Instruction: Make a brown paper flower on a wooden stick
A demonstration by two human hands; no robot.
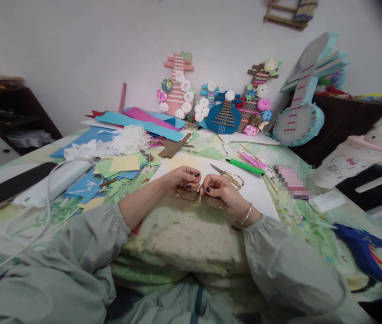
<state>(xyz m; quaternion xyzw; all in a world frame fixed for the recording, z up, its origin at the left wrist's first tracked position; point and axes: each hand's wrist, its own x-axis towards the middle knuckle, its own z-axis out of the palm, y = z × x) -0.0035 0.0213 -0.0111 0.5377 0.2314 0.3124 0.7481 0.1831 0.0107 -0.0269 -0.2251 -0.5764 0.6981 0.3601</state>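
Note:
Both hands meet over a brown cardboard strip at the middle of the work surface. My left hand is curled, its dark-nailed fingers pinching the strip's left end. My right hand, with a silver bangle at the wrist, is also closed on the strip from the right. A thin pale thread or stick shows between the fingertips; I cannot make out what it is. Gold-handled scissors lie just behind the right hand on a white sheet.
A green pen lies behind the scissors. Coloured paper scraps and white string are piled at the left, with a phone and cable. Paper craft guitars lean on the wall. A Hello Kitty cup stands at the right.

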